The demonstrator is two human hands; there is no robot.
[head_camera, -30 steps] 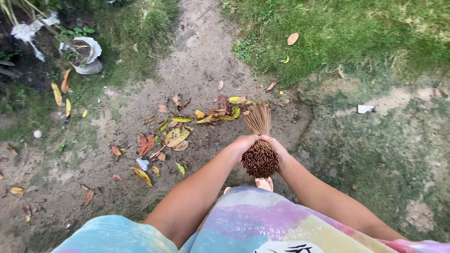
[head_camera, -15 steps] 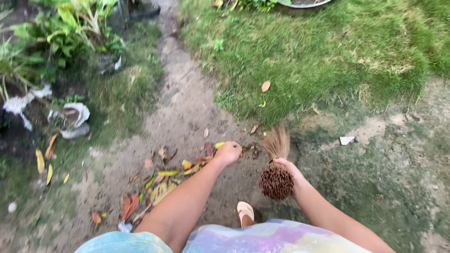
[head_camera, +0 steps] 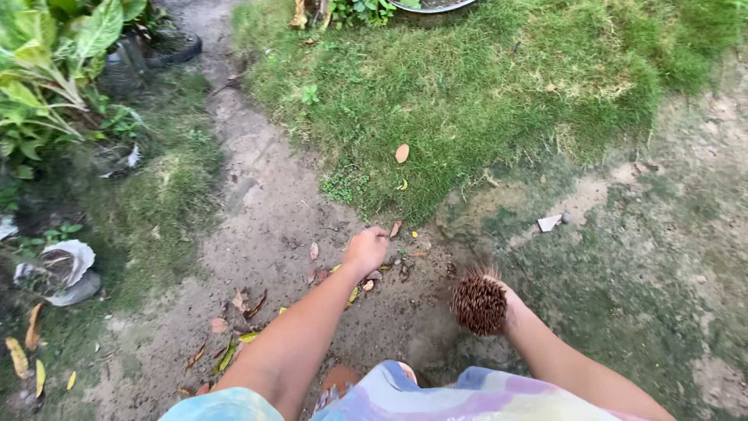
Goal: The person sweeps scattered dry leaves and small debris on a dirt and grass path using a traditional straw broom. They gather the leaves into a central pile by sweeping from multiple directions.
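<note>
This is a garden or yard outside a home. A bare dirt path (head_camera: 265,210) runs between patches of green grass (head_camera: 483,93). Dry leaves (head_camera: 234,343) lie on the dirt. Big leafy plants (head_camera: 54,70) grow on the left, and a dark pot (head_camera: 167,47) sits near them.

right hand (head_camera: 505,306) mostly hidden behind broom bundle (head_camera: 478,302), basin (head_camera: 425,6) cut by top edge, sandalled foot (head_camera: 340,382) half covered
</note>
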